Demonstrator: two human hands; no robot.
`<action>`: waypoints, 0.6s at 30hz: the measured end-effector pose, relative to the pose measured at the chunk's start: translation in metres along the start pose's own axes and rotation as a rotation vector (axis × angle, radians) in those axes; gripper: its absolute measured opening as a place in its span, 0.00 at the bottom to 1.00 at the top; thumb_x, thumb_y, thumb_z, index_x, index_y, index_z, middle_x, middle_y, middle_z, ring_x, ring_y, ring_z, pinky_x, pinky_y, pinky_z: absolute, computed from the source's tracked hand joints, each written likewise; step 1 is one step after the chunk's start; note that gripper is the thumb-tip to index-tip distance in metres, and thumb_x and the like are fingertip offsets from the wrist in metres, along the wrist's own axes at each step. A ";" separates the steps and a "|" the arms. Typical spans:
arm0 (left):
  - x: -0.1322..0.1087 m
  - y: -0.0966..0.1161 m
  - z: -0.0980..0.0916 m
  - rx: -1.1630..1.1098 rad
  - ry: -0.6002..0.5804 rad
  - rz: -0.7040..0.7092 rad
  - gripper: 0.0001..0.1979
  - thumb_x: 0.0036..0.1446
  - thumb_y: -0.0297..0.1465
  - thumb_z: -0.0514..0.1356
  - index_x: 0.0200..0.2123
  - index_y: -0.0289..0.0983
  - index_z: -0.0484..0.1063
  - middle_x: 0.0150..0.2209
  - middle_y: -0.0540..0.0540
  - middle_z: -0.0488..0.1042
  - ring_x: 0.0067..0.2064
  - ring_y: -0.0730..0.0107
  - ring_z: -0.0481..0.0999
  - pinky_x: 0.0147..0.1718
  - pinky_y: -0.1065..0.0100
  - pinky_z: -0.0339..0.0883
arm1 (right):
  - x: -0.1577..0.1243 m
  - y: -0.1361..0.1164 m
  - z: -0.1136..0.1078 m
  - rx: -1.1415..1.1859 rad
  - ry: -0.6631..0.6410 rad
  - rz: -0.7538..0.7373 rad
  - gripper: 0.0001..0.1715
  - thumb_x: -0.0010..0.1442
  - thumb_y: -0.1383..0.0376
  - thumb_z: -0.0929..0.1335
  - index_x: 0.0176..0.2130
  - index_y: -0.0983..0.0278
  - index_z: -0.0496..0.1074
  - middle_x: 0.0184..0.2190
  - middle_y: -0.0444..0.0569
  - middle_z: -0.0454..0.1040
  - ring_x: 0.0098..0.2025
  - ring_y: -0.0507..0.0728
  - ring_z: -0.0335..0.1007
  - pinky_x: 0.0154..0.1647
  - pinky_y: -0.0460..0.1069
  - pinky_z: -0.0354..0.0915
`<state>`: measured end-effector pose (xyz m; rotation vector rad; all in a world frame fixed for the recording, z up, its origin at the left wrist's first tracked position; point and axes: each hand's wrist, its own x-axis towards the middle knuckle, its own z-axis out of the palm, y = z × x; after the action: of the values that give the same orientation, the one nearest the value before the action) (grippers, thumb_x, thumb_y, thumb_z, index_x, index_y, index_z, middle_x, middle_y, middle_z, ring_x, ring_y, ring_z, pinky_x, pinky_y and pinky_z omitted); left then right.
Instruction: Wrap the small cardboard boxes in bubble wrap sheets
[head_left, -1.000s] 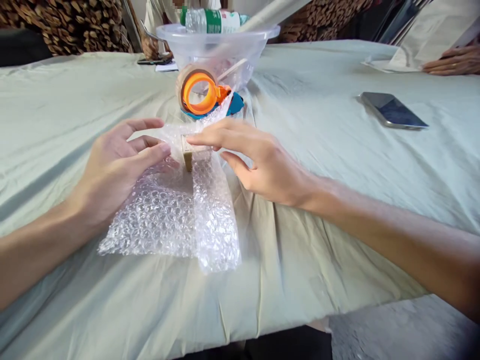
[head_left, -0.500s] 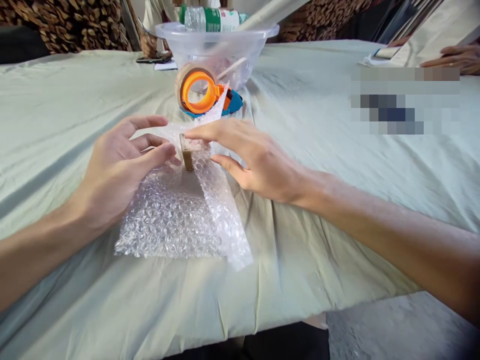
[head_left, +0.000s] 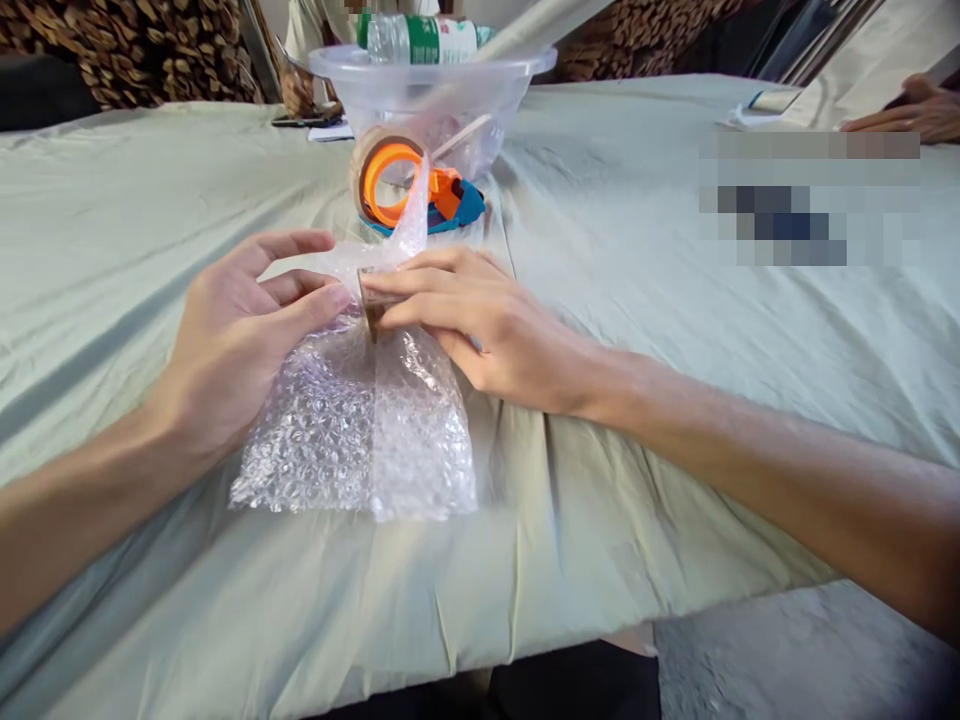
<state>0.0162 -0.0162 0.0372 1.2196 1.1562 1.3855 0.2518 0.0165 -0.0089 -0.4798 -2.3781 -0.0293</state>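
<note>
Along the near side, the cloth-covered bench (head_left: 675,510) ends in an edge that slants away toward the right, with dark clothing (head_left: 577,690) below it and grey floor (head_left: 795,660) beyond its right corner. A bare strip of cloth runs between that edge and the one piece of bubble wrap (head_left: 315,440), whose near border lies almost straight. At the wrap's far end, one small brownish block (head_left: 368,305) stands between two hands. The left hand (head_left: 225,340) is half-curled with fingers spread, its thumb tip close to the block's left side; whether it pinches the wrap I cannot tell. The right hand (head_left: 487,320) lays its fingers over the block and the wrap beside it; its thumb is hidden, so a firm grip cannot be made out. Right of this hand stretches a wide run of cloth, reaching one pixelated dark shape (head_left: 784,215). One upturned wrap corner overlaps one orange-and-blue tape dispenser (head_left: 444,195). Farther back are one translucent basin (head_left: 510,75), one bottle (head_left: 442,42) and one long pale tube (head_left: 532,28) across it, another person's hand (head_left: 915,112) at far right, and two wood stacks (head_left: 161,50).
</note>
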 end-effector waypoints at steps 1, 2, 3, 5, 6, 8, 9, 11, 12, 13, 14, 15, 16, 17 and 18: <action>-0.001 0.000 0.001 -0.002 -0.009 0.007 0.22 0.55 0.18 0.73 0.54 0.32 0.81 0.28 0.50 0.86 0.27 0.72 0.84 0.26 0.78 0.77 | 0.000 0.000 0.002 -0.002 0.013 -0.010 0.22 0.79 0.76 0.63 0.60 0.62 0.81 0.73 0.56 0.77 0.75 0.63 0.72 0.77 0.66 0.70; -0.002 0.000 0.001 -0.005 -0.017 0.013 0.22 0.56 0.18 0.72 0.54 0.33 0.81 0.28 0.50 0.86 0.27 0.73 0.83 0.27 0.78 0.77 | 0.001 0.000 0.003 0.004 0.028 -0.009 0.23 0.79 0.75 0.62 0.60 0.62 0.82 0.72 0.57 0.75 0.75 0.63 0.72 0.76 0.65 0.72; -0.003 0.000 0.001 -0.006 -0.023 0.016 0.21 0.56 0.18 0.72 0.53 0.33 0.81 0.28 0.51 0.86 0.27 0.74 0.83 0.27 0.78 0.77 | 0.002 -0.001 0.003 0.016 0.044 0.005 0.23 0.80 0.76 0.61 0.60 0.62 0.81 0.70 0.58 0.74 0.73 0.62 0.73 0.75 0.64 0.73; -0.004 0.000 0.001 -0.006 -0.035 0.025 0.21 0.56 0.17 0.72 0.52 0.33 0.80 0.29 0.51 0.86 0.27 0.75 0.83 0.28 0.79 0.77 | 0.004 -0.004 0.002 0.055 0.069 0.037 0.24 0.80 0.75 0.60 0.63 0.62 0.78 0.64 0.58 0.76 0.69 0.59 0.76 0.74 0.62 0.76; -0.005 0.000 0.001 -0.006 -0.038 0.034 0.21 0.55 0.17 0.72 0.52 0.33 0.80 0.29 0.52 0.85 0.28 0.75 0.83 0.28 0.79 0.76 | 0.005 -0.005 0.001 0.083 0.078 0.058 0.23 0.81 0.74 0.60 0.64 0.62 0.76 0.63 0.57 0.77 0.69 0.59 0.77 0.74 0.61 0.76; -0.005 0.000 0.000 -0.005 -0.051 0.046 0.22 0.55 0.18 0.73 0.53 0.34 0.80 0.30 0.52 0.85 0.29 0.74 0.84 0.29 0.79 0.77 | 0.006 -0.007 -0.001 0.176 0.103 0.091 0.21 0.81 0.74 0.61 0.66 0.62 0.72 0.64 0.56 0.79 0.70 0.59 0.78 0.76 0.60 0.76; -0.005 0.000 0.000 -0.005 -0.058 0.049 0.22 0.55 0.19 0.74 0.53 0.34 0.80 0.30 0.52 0.86 0.30 0.74 0.84 0.29 0.79 0.77 | 0.006 -0.008 -0.001 0.237 0.118 0.110 0.21 0.81 0.74 0.61 0.67 0.62 0.70 0.66 0.56 0.79 0.70 0.58 0.79 0.77 0.59 0.76; -0.005 -0.001 0.000 -0.002 -0.066 0.052 0.22 0.56 0.19 0.74 0.54 0.33 0.80 0.31 0.51 0.86 0.31 0.74 0.84 0.30 0.78 0.77 | 0.004 -0.007 -0.002 0.339 0.146 0.159 0.25 0.79 0.77 0.61 0.69 0.62 0.67 0.69 0.57 0.77 0.69 0.57 0.82 0.77 0.58 0.76; -0.005 -0.001 0.000 0.002 -0.070 0.056 0.22 0.56 0.20 0.74 0.54 0.33 0.80 0.31 0.51 0.86 0.31 0.74 0.85 0.30 0.78 0.77 | 0.004 -0.007 -0.001 0.348 0.152 0.172 0.24 0.78 0.77 0.62 0.68 0.63 0.68 0.70 0.58 0.76 0.69 0.58 0.83 0.76 0.58 0.77; -0.004 -0.001 0.000 0.004 -0.070 0.062 0.22 0.56 0.20 0.74 0.54 0.33 0.80 0.31 0.51 0.86 0.31 0.74 0.85 0.30 0.78 0.77 | 0.003 -0.006 -0.001 0.319 0.152 0.175 0.23 0.78 0.77 0.63 0.66 0.63 0.71 0.70 0.58 0.76 0.69 0.59 0.82 0.77 0.60 0.77; -0.004 -0.002 0.000 0.005 -0.069 0.067 0.22 0.56 0.19 0.73 0.54 0.33 0.80 0.31 0.51 0.86 0.31 0.74 0.84 0.30 0.78 0.77 | 0.003 -0.005 -0.001 0.261 0.151 0.166 0.20 0.78 0.76 0.65 0.63 0.63 0.74 0.71 0.59 0.76 0.71 0.61 0.81 0.77 0.62 0.77; -0.004 -0.002 0.001 0.005 -0.069 0.066 0.21 0.56 0.19 0.73 0.53 0.33 0.80 0.31 0.51 0.86 0.31 0.75 0.84 0.30 0.79 0.76 | 0.002 -0.004 -0.001 0.191 0.148 0.147 0.18 0.77 0.76 0.66 0.60 0.62 0.77 0.71 0.59 0.76 0.72 0.63 0.79 0.78 0.65 0.75; -0.004 -0.002 0.002 0.005 -0.070 0.061 0.21 0.56 0.19 0.72 0.53 0.33 0.80 0.30 0.52 0.86 0.30 0.76 0.83 0.29 0.80 0.76 | 0.002 -0.003 -0.001 0.126 0.142 0.124 0.17 0.77 0.76 0.67 0.58 0.62 0.79 0.71 0.59 0.76 0.73 0.64 0.78 0.79 0.66 0.74; -0.004 -0.002 0.002 0.005 -0.070 0.057 0.20 0.57 0.18 0.72 0.53 0.33 0.81 0.29 0.52 0.85 0.29 0.77 0.82 0.29 0.81 0.75 | 0.003 -0.002 -0.001 0.075 0.136 0.105 0.17 0.77 0.76 0.67 0.57 0.61 0.80 0.71 0.59 0.77 0.74 0.64 0.76 0.79 0.67 0.73; -0.004 -0.001 0.003 0.006 -0.067 0.055 0.20 0.57 0.18 0.72 0.52 0.33 0.81 0.28 0.52 0.85 0.28 0.78 0.81 0.28 0.81 0.74 | 0.003 -0.001 -0.002 0.044 0.133 0.091 0.18 0.77 0.76 0.67 0.57 0.61 0.81 0.70 0.59 0.77 0.74 0.64 0.76 0.79 0.66 0.74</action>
<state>0.0192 -0.0195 0.0358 1.3016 1.0884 1.3721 0.2508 0.0161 -0.0056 -0.5475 -2.2201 0.0313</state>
